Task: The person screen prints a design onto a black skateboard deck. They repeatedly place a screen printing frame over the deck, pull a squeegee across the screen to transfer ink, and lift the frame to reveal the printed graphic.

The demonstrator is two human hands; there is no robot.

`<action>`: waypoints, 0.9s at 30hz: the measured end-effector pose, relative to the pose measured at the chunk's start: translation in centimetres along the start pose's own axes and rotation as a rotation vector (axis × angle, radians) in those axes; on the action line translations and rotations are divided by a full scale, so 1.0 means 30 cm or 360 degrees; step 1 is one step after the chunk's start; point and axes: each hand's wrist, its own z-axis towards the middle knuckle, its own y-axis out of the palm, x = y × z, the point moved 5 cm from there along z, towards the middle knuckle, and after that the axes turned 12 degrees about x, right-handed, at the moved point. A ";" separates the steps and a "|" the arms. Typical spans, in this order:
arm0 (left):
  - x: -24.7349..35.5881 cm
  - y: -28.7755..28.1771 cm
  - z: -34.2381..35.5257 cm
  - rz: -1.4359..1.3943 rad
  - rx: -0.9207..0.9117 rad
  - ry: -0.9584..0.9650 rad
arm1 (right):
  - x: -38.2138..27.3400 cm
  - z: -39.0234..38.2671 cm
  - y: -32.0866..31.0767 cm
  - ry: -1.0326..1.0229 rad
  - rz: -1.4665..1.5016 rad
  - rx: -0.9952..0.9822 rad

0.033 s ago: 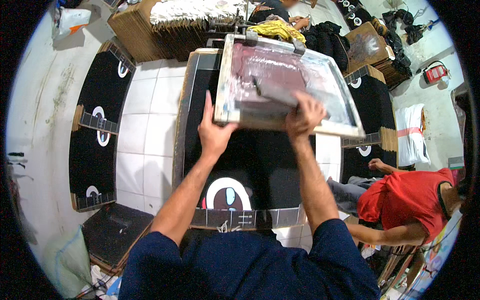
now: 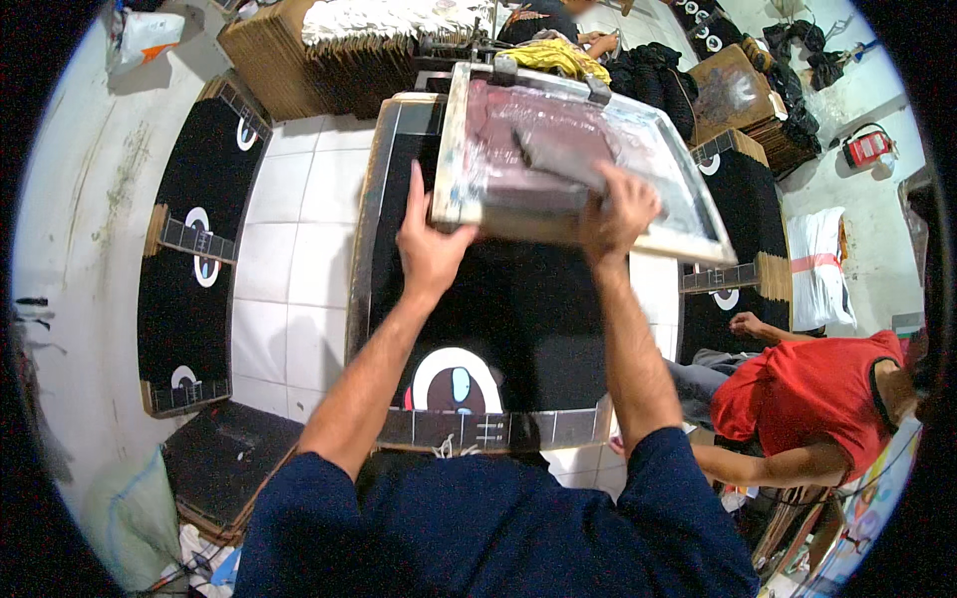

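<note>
A screen-printing frame [image 2: 455,149] with a pale wooden border tilts up over the black fabric [image 2: 533,329] on the board in front of me. Purplish-brown ink [image 2: 498,125] covers part of its mesh. My left hand [image 2: 434,244] is at the frame's near left corner, index finger stretched upward and thumb spread along the near edge. Whether its other fingers bear on the frame is hidden. My right hand [image 2: 620,214] closes round a grey squeegee [image 2: 558,161], blurred, above the mesh near the frame's front edge. A round eye print [image 2: 424,384] shows on the near fabric.
Boards with black printed pieces stand at left [image 2: 189,169] and right [image 2: 733,194]. A person in a red shirt [image 2: 797,399] is close on my right. Metal clamps [image 2: 596,90] sit on the frame's far edge. Stacked boards [image 2: 349,70] stand at the back left.
The frame's near edge has risen slightly, and both my hands have shifted up a little with it. The squeegee has moved slightly to the right.
</note>
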 end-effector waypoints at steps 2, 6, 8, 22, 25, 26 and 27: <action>0.114 0.023 0.120 -0.0024 -0.0006 0.0050 | 0.001 0.184 0.002 -0.0047 -0.0017 -0.0004; 0.145 -0.018 0.338 0.0126 -0.0010 0.0243 | -0.004 0.555 0.067 -0.0294 -0.0121 0.0139; -0.002 -0.104 0.371 -0.0199 -0.0027 0.0146 | -0.008 0.662 0.085 -0.0337 -0.0185 0.0178; -1.261 -1.337 -1.378 -0.0343 0.1189 -0.2119 | 0.099 0.934 0.252 -0.0018 -0.0390 -0.0144; -1.219 -1.301 -1.421 0.0064 0.0886 -0.1705 | 0.143 0.966 0.272 0.0013 -0.0423 -0.0190; -1.193 -1.294 -1.401 0.0422 0.0657 -0.1596 | 0.164 0.977 0.277 0.0003 -0.0457 -0.0245; -1.170 -1.283 -1.366 0.0911 0.0339 -0.1436 | 0.183 0.981 0.294 0.0035 -0.0505 -0.0240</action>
